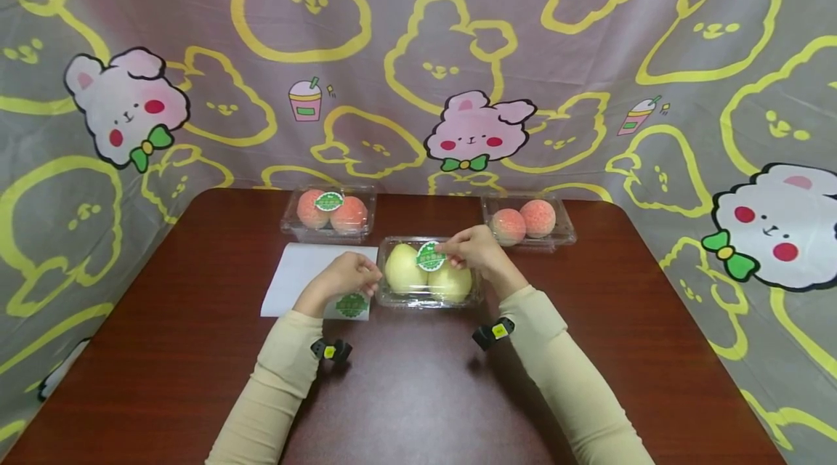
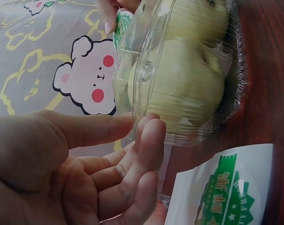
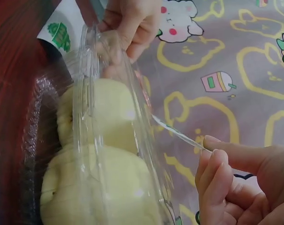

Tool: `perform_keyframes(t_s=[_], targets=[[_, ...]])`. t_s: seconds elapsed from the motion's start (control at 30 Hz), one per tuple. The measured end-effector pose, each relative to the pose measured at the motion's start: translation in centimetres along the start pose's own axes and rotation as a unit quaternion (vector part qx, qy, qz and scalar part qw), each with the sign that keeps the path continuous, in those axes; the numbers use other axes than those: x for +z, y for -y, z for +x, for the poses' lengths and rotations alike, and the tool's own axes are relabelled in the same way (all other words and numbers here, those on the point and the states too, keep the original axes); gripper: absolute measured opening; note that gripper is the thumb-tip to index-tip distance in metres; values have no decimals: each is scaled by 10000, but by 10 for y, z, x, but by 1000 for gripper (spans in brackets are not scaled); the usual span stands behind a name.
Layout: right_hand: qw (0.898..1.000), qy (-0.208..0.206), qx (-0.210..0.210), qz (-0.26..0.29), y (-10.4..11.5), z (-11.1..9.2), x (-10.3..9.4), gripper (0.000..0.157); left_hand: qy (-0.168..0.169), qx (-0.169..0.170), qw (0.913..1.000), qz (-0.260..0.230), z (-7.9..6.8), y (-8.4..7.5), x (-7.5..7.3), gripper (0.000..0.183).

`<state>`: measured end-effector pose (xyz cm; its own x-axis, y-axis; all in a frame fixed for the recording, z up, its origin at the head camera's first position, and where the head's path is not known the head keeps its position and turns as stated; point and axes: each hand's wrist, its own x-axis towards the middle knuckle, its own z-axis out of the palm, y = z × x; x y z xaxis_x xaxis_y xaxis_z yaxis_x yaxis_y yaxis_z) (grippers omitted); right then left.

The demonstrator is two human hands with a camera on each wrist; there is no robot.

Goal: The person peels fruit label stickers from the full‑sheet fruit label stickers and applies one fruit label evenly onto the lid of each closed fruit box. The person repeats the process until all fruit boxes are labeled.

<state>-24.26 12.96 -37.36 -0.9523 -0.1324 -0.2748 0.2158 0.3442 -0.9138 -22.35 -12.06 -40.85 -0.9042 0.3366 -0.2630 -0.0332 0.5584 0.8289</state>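
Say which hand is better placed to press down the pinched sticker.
Probably the right hand: it pinches the sticker over the middle box, while the left hand is at the box's left end.

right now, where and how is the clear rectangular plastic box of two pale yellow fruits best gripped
Probably by the jutting rim at the left end of the box, pinched by the left hand from the left: the rim gives an edge above the dark table, and the box lies lengthwise left to right. The right hand pinches the round green-and-white sticker.
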Motion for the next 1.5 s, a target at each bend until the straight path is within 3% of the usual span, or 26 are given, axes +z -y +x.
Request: perform_keyframes(t_s=[0.13,0.43,1.07,1.3,1.5], targets=[[9999,105,-8,22,-1,2,2,13,15,8,10000,-68,0,0,0,22],[9985,-339,36,-435,-6,6,8,17,27,10,9999,-103,-2,-2,0,22],[9904,-694,84,-1190,-4,4,11,18,-18,-34,9999,-119,-1,0,1,21],[9901,-755,103,-1179,-4,3,13,16,3,8,9999,-149,0,1,2,21],[9793,-881,-1,-1820,-1,1,14,16,-29,-25,10000,-81,0,0,1,21]])
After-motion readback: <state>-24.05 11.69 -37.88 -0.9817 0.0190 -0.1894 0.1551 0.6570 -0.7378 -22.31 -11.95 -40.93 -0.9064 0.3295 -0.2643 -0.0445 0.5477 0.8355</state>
